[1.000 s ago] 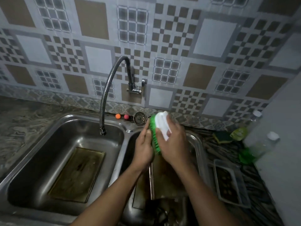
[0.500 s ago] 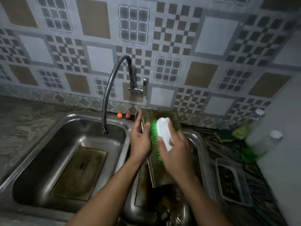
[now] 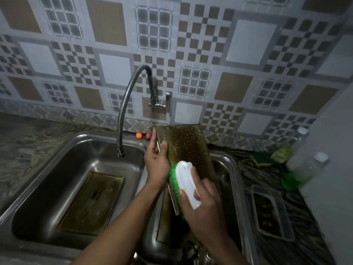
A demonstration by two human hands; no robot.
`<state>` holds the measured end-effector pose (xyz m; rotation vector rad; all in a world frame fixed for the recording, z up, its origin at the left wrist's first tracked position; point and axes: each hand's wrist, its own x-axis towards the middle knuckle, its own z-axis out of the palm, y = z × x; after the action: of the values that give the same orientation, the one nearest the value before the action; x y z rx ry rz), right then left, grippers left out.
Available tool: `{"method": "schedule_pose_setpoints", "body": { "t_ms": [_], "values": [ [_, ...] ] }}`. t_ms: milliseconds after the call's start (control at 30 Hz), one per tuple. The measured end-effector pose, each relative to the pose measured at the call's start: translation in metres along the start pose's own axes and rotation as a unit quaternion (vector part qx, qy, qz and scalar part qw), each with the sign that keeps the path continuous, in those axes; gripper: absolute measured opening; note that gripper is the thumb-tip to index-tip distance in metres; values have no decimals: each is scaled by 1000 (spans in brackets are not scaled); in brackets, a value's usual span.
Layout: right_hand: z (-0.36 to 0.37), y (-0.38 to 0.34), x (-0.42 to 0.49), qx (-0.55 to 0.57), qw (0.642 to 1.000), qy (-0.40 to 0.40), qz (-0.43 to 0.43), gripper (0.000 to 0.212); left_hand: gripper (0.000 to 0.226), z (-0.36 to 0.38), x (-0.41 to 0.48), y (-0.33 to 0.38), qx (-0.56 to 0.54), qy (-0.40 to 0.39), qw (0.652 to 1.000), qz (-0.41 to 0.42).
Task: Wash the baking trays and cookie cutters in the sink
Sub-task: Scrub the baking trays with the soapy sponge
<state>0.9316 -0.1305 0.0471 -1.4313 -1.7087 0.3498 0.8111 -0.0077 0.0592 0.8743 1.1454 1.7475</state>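
Note:
A brown, grease-stained baking tray [image 3: 188,144] stands tilted upright over the right sink basin [image 3: 232,180]. My left hand [image 3: 157,161] grips its left edge, thumb on the front face. My right hand [image 3: 202,205] holds a white-handled brush with green bristles [image 3: 184,180] and presses it against the lower part of the tray. A second baking tray [image 3: 91,203] lies flat on the floor of the left basin [image 3: 57,169]. Another tray edge [image 3: 162,217] shows low in the right basin, partly hidden by my arms.
A flexible metal faucet [image 3: 122,119] hangs over the left basin, no water running. A clear plastic container [image 3: 271,211] sits on the counter at right, with a green sponge [image 3: 261,157] and plastic bottles [image 3: 307,165] behind it. Two small balls [image 3: 142,135] lie at the sink's back rim.
The tray has been raised higher and more upright, its top now above the sink's back rim. My right hand and the brush slid down toward the tray's lower part.

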Motion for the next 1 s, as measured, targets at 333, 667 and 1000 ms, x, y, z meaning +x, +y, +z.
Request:
{"method": "schedule_pose_setpoints", "body": {
  "t_ms": [333, 667, 1000],
  "values": [
    [-14, 33, 10, 16, 994, 50, 91, 66, 53, 4, 3, -3, -29, 11, 999, -28],
    [-38, 78, 18, 30, 984, 82, 154, 64, 55, -5, 5, 6, -51, -6, 997, -50],
    [-8, 18, 59, -33, 998, 13, 45, 65, 51, 2, -23, -11, -8, -84, 994, -69]
  ]
}}
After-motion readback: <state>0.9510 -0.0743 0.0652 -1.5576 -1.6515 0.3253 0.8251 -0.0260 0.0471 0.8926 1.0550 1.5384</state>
